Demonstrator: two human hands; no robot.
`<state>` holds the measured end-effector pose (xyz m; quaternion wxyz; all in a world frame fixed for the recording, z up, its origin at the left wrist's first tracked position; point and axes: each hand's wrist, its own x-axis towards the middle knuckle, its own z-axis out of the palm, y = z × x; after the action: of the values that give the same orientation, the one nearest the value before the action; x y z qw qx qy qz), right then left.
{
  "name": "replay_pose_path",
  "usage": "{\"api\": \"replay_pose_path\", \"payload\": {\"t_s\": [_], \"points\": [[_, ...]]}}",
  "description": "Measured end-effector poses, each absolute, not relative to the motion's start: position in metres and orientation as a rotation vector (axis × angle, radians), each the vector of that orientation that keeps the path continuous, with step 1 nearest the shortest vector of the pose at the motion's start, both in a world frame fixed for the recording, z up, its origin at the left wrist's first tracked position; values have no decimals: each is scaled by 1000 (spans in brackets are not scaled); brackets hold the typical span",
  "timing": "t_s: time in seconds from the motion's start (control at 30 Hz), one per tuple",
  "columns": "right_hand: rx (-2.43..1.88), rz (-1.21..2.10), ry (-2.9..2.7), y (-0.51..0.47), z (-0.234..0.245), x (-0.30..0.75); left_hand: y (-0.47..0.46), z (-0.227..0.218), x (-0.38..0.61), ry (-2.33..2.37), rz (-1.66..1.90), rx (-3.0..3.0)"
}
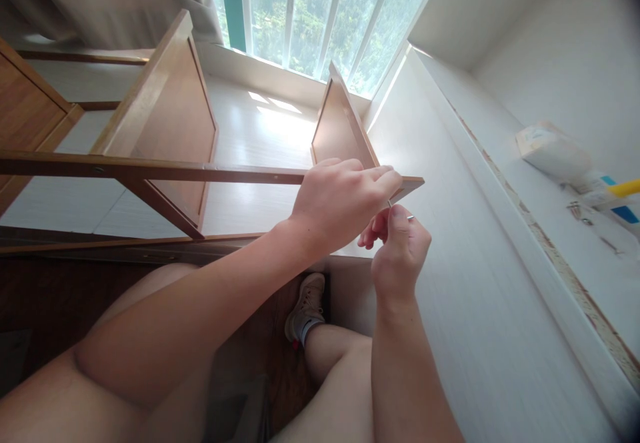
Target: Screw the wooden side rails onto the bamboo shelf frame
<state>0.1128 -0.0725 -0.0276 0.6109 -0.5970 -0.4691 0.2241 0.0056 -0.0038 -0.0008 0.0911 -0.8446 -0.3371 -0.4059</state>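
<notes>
On the left, a flat brown wooden panel with a raised edge (173, 120) meets the long, narrow brown wooden rail (240, 173), your landmark here. Near the rail's right end, a second, smaller brown wooden panel (343, 120) stands behind it. Your left hand (345, 196) grasps that end from above, knuckles up, its thumb hidden. Just below the end, your right hand (399, 246) pinches a thin, silvery metal rod (411, 217) between thumb and forefinger; one tip points up toward the rail, but whether it is seated in anything you cannot tell. Well right of the rail, small loose metal pieces (580, 214) lie on a pale ledge (540, 183).

The likeliest trouble is the rod slipping, if its tip sits crooked or your pinch slackens. The joint could also shift if your left hand eases off the rail.
</notes>
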Motion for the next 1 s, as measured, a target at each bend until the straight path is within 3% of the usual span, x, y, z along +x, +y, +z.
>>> {"api": "replay_pose_path", "payload": {"t_s": [0.17,0.4,0.67,1.0], "points": [[-1330,565,-1042,-70,-32,113,-4,-1,6,-1012,-1208,-2520],[-1536,370,-1172,-72,-32,117,-3,-3,7,-1031,-1206,-2506],[-1733,255,-1386,-82,-5,120,-4,-2,7,-1031,-1205,-2522],[-1759,443,-1352,-78,30,112,-4,-2,7,-1030,-1193,-2512]]}}
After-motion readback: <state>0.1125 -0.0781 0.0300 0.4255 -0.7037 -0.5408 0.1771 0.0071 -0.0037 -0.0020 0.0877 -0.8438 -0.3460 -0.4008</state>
